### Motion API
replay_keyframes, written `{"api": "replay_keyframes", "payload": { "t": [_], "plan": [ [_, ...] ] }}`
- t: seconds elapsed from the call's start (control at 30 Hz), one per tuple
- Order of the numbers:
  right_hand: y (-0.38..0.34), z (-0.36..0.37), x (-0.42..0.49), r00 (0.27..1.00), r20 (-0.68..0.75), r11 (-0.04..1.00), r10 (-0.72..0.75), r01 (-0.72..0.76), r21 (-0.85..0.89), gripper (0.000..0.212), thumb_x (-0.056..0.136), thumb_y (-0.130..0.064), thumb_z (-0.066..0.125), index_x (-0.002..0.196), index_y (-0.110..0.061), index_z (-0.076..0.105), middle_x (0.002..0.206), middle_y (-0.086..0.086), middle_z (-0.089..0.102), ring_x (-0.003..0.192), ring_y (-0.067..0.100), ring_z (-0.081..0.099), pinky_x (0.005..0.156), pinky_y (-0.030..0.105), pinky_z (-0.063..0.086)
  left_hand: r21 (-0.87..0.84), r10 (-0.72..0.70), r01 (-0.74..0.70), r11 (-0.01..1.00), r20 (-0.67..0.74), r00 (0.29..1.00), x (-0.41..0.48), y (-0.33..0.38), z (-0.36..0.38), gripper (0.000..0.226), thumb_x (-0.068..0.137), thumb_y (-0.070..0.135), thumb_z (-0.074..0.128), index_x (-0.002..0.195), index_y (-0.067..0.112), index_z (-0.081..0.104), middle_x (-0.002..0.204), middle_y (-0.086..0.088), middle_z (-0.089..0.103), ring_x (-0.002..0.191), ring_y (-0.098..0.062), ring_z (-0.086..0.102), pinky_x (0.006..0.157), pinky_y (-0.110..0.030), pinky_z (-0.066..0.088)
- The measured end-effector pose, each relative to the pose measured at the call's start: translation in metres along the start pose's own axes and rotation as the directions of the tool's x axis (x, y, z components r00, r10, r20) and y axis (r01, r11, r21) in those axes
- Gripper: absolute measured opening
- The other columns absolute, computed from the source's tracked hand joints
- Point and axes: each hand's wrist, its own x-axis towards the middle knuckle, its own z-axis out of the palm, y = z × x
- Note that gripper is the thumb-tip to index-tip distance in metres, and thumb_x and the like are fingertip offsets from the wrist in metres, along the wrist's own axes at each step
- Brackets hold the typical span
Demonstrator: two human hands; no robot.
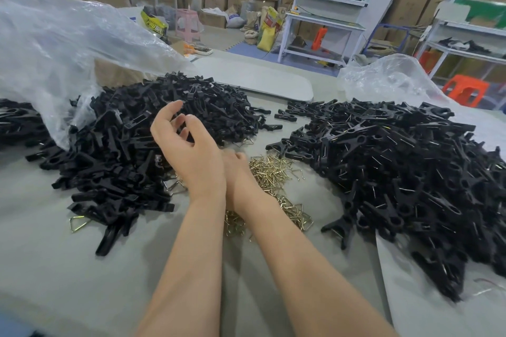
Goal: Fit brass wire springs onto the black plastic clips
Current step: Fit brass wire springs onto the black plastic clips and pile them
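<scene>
Springs [269, 172] of brass wire lie heaped on the table [54, 268] between two piles of black clips [397, 167]. Left hand [189, 145] hovers over the left pile [123, 150], fingers loosely curled, holding nothing. Right hand [236, 168] is down at the springs, mostly hidden behind the left wrist; I cannot tell its grip. Clear bag [68, 41] covers the left pile's edge.

Head-worn camera looks forward and down, near the table [54, 268]; edges seemingly warped.
</scene>
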Motion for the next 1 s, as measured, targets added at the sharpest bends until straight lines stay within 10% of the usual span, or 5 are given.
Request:
{"api": "replay_keyframes", "payload": {
  "t": [0.27, 0.5, 0.63, 0.8, 1.0],
  "plan": [
    [-0.005, -0.001, -0.015, 0.976, -0.199, 0.957, 0.094, -0.034, 0.287, 0.012, 0.088, -0.013, 0.051, 0.09, -0.021, 0.06, 0.084, -0.007, 0.058, 0.093, 0.019, 0.054, 0.097, 0.04, 0.033, 0.013, 0.01, -0.01, 1.0, 0.009, 1.0, -0.002, -0.002, -0.001, 0.023, 0.091, 0.01, 0.044, 0.11, 0.019, 0.054, 0.122, -0.003, 0.049, 0.107, -0.009, 0.054, 0.093, -0.021, 0.044],
    [0.041, -0.042, -0.045, 0.833, -0.107, 0.336, 0.544, -0.099, 0.937, 0.012, 0.094, -0.01, 0.055, 0.095, -0.02, 0.061, 0.081, -0.004, 0.068, 0.071, 0.012, 0.062, 0.071, 0.028, 0.052, 0.254, -0.174, 0.054, 0.966, 0.479, 0.86, -0.007, -0.013, 0.006, 0.029, 0.094, 0.011, 0.052, 0.12, 0.021, 0.06, 0.112, 0.004, 0.062, 0.099, -0.01, 0.059, 0.091, -0.023, 0.048],
    [0.062, -0.041, -0.065, 0.783, -0.183, 0.47, 0.595, -0.154, 0.869, 0.017, 0.091, -0.008, 0.058, 0.088, -0.022, 0.065, 0.08, 0.0, 0.069, 0.076, 0.012, 0.062, 0.073, 0.032, 0.052, 0.343, -0.252, -0.012, 0.939, 0.714, 0.653, -0.018, -0.015, 0.008, 0.023, 0.091, 0.018, 0.061, 0.112, 0.027, 0.061, 0.098, 0.012, 0.063, 0.087, -0.004, 0.062, 0.083, -0.023, 0.051],
    [0.066, -0.033, -0.07, 0.768, -0.207, 0.531, 0.606, -0.197, 0.824, 0.015, 0.089, -0.008, 0.06, 0.091, -0.02, 0.069, 0.09, 0.002, 0.071, 0.094, 0.018, 0.066, 0.091, 0.042, 0.051, 0.427, -0.271, -0.093, 0.9, 0.713, 0.646, -0.019, -0.019, 0.006, 0.01, 0.087, 0.021, 0.067, 0.087, 0.028, 0.06, 0.089, 0.013, 0.064, 0.081, -0.004, 0.061, 0.068, -0.013, 0.044],
    [0.059, -0.026, -0.063, 0.733, -0.182, 0.468, 0.655, -0.205, 0.86, 0.026, 0.09, -0.009, 0.058, 0.114, -0.017, 0.064, 0.104, 0.007, 0.069, 0.096, 0.015, 0.063, 0.089, 0.03, 0.05, 0.508, -0.323, -0.155, 0.847, 0.724, 0.609, -0.015, -0.021, 0.004, 0.022, 0.09, 0.024, 0.063, 0.111, 0.025, 0.066, 0.089, 0.014, 0.063, 0.083, -0.01, 0.06, 0.075, -0.022, 0.042]
  ]
}}
